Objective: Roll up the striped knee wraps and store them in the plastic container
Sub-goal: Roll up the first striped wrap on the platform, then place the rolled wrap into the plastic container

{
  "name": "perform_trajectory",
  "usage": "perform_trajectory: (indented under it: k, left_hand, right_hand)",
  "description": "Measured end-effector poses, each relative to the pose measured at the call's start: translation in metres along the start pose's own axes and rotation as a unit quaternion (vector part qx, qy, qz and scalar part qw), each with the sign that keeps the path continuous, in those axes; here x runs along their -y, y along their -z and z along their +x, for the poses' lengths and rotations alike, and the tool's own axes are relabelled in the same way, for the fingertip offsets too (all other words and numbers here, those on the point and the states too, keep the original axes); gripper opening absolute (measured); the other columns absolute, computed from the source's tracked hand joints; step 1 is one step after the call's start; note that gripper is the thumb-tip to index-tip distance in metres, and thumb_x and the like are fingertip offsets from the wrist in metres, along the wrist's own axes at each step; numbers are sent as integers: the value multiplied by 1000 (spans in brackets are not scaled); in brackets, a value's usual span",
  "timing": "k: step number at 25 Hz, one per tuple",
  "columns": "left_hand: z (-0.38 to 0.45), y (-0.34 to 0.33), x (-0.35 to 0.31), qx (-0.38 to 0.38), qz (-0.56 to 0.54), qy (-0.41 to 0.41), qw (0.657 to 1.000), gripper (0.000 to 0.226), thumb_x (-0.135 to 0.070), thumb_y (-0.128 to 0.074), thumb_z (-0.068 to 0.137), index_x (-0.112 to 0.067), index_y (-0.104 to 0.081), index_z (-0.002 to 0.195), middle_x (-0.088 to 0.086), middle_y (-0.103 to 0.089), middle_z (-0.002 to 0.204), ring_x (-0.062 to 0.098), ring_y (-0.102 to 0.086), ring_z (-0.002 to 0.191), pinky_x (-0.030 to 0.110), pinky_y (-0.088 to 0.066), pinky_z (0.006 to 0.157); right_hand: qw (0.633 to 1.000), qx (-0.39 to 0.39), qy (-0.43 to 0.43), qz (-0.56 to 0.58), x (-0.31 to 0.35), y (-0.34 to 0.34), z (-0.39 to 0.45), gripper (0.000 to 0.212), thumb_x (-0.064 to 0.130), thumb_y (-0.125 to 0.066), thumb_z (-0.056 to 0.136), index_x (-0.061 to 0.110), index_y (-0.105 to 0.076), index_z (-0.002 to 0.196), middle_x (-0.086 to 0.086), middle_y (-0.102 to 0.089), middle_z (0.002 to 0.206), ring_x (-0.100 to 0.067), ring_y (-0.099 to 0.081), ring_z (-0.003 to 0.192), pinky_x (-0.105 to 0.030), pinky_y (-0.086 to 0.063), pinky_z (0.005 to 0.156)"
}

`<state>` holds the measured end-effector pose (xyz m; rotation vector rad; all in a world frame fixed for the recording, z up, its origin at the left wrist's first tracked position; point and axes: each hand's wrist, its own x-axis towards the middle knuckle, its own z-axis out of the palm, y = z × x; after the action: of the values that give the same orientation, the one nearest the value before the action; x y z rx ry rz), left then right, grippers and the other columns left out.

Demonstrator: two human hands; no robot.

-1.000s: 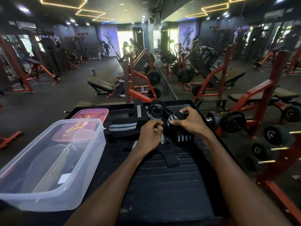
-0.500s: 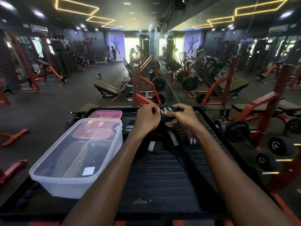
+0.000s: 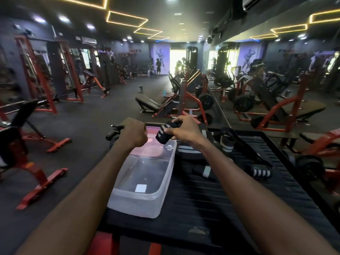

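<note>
Your right hand [image 3: 185, 130] grips one rolled wrap [image 3: 165, 134] above the far end of the plastic container [image 3: 147, 181]; your fingers hide its top. Your left hand [image 3: 134, 133], at its nine o'clock, is fisted on nothing visible. At three o'clock, blurred, lie about three more wraps [image 3: 261, 171].

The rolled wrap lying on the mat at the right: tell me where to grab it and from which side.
Take the rolled striped wrap across its middle, coming down from above with the right hand. It lies on its side on the ribbed mat, so its curved top is open to the fingers, thumb on the near side. That hand now holds another roll, so probably drop that first.
</note>
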<state>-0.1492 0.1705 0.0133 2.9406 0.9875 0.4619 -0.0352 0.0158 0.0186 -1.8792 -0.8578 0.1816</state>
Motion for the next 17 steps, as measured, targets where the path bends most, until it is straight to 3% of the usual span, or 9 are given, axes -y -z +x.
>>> perform_trajectory:
  k: [3,5,8,11,17]
  left_hand:
    - [-7,-17,26,79,80,21,993,32,-20,-57,89,-20,-62,121,16,-42,141,41,-42,128,53,-39,106]
    - [-9,-24,37,119,73,13,990,36,-15,-58,90,-16,-58,126,19,-33,144,43,-44,128,52,-40,107]
    - [-10,-30,46,132,48,-21,990,39,-8,-58,88,-8,-54,127,23,-42,138,40,-54,119,44,-45,102]
    - [-9,-33,52,128,22,-31,991,36,-7,-60,87,-5,-51,122,21,-49,133,37,-55,117,40,-47,96]
    - [-3,-31,56,137,20,-25,990,35,-10,-58,90,-4,-53,124,21,-56,129,35,-56,117,34,-45,89]
  right_hand:
    - [994,61,34,-80,7,-35,7,32,17,-84,74,8,-70,102,-7,-70,96,-21,-68,89,-38,-60,81]
    - [986,90,47,-131,8,-57,14,32,17,-83,75,6,-70,102,-9,-71,98,-23,-68,92,-35,-58,79]
    - [970,122,65,-200,5,-83,21,25,16,-80,77,5,-70,97,-11,-71,95,-24,-66,88,-39,-57,77]
    - [952,133,85,-263,-3,-107,25,26,19,-79,78,6,-64,96,-11,-66,95,-25,-60,86,-34,-45,68]
    - [939,132,103,-301,-12,-134,30,36,21,-70,85,-1,-62,112,-24,-60,118,-41,-57,108,-34,-37,73]
